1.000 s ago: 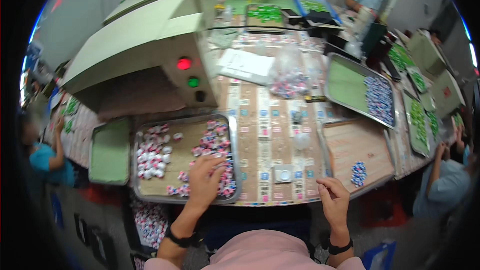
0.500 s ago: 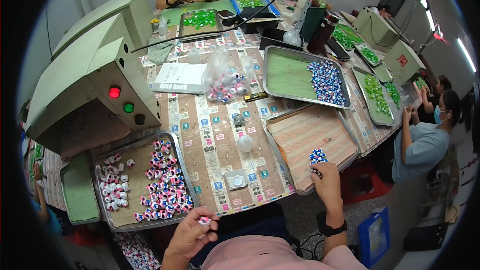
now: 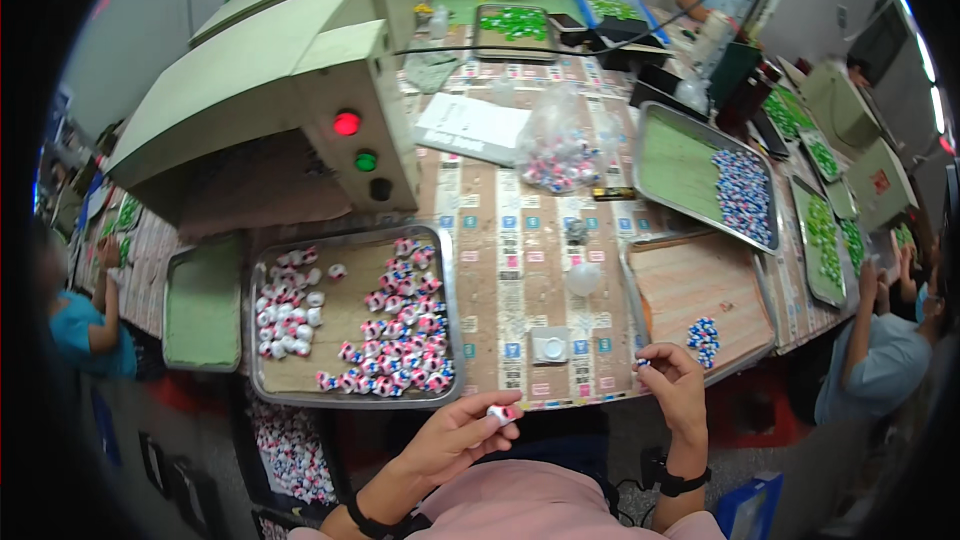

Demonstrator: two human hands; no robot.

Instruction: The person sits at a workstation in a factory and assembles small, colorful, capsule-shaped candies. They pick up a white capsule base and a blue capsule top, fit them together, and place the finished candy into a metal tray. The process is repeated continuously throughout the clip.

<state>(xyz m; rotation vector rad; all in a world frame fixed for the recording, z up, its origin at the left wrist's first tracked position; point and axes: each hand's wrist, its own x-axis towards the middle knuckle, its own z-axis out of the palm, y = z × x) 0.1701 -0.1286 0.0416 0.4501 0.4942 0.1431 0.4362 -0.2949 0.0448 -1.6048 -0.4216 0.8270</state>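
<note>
My left hand (image 3: 450, 442) pinches a small white-and-pink plastic figure piece (image 3: 502, 414) just off the table's front edge. To its right, my right hand (image 3: 680, 387) holds a tiny blue-and-white piece (image 3: 642, 363) between thumb and fingertips. The two hands are apart. Behind the right hand, a pile of small blue-and-white pieces (image 3: 703, 340) lies on a tray lined with pinkish cloth (image 3: 690, 280). Left of my hands is a metal tray (image 3: 452, 320) with white-and-pink pieces at its left and pink, white and blue ones at its right.
A beige machine (image 3: 250, 110) with red and green lights stands at the left. On the table are a small white dish (image 3: 549, 346), a white ball-like object (image 3: 583, 279), a plastic bag of pieces (image 3: 560, 145) and another tray (image 3: 680, 175). Other people work around the table.
My view has swung left, so the scene sits further right. My right hand has drawn back from the blue-and-white pile toward my left hand, carrying a tiny piece. The left still holds its piece.
</note>
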